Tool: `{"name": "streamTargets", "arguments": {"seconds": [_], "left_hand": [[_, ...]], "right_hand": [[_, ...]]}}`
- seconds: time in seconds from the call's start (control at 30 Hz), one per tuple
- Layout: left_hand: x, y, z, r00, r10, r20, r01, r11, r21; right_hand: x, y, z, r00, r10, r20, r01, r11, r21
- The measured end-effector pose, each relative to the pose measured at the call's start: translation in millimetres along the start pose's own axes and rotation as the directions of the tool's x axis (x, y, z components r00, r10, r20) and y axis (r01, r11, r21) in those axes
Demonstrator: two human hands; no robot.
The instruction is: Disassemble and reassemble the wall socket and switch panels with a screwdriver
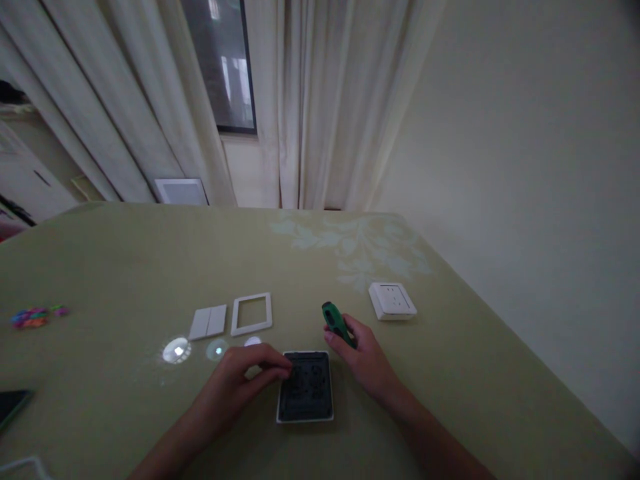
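A dark square switch body (pixel 306 388) with a white rim lies face up on the green tablecloth, close to me. My left hand (pixel 240 383) rests at its left edge, fingers curled against its top left corner. My right hand (pixel 361 355) is closed round a green-handled screwdriver (pixel 336 322), held just to the right of the switch body's top edge. A white frame (pixel 251 313) and a white double rocker plate (pixel 208 322) lie further back on the left. A white wall socket (pixel 393 300) sits at the right.
Bright light spots (pixel 176 351) fall on the cloth left of my left hand. A small multicoloured object (pixel 31 317) lies far left, a dark phone (pixel 13 405) at the left edge. Curtains and a window are behind the table; a wall is on the right.
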State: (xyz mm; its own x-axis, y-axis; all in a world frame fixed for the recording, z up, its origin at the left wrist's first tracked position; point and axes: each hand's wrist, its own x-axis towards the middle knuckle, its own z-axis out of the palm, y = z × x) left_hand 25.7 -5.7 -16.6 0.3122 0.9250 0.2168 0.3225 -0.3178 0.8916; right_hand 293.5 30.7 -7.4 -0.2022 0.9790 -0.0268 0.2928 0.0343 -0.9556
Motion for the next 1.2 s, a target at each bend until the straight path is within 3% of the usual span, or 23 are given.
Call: {"name": "streamTargets", "arguments": {"seconds": [0.13,0.43,1.2], "left_hand": [[-2.8,1.4,0.5,0.998,-0.053,0.017,0.053,0.999,0.002],[-1.3,-1.0,3.0,0.996,0.055,0.064,-0.057,0.998,0.039],[-2.4,0.7,9.3,0.979,0.193,0.067,-0.201,0.966,0.161]], "right_hand": [[0.3,0.1,-0.4,1.0,0.003,0.005,-0.003,1.0,-0.007],[0.2,-1.6,-0.7,1.0,0.015,0.002,-0.015,1.0,0.009],[-0.3,-1.5,-1.2,1.0,0.003,-0.007,-0.003,1.0,0.002]]}}
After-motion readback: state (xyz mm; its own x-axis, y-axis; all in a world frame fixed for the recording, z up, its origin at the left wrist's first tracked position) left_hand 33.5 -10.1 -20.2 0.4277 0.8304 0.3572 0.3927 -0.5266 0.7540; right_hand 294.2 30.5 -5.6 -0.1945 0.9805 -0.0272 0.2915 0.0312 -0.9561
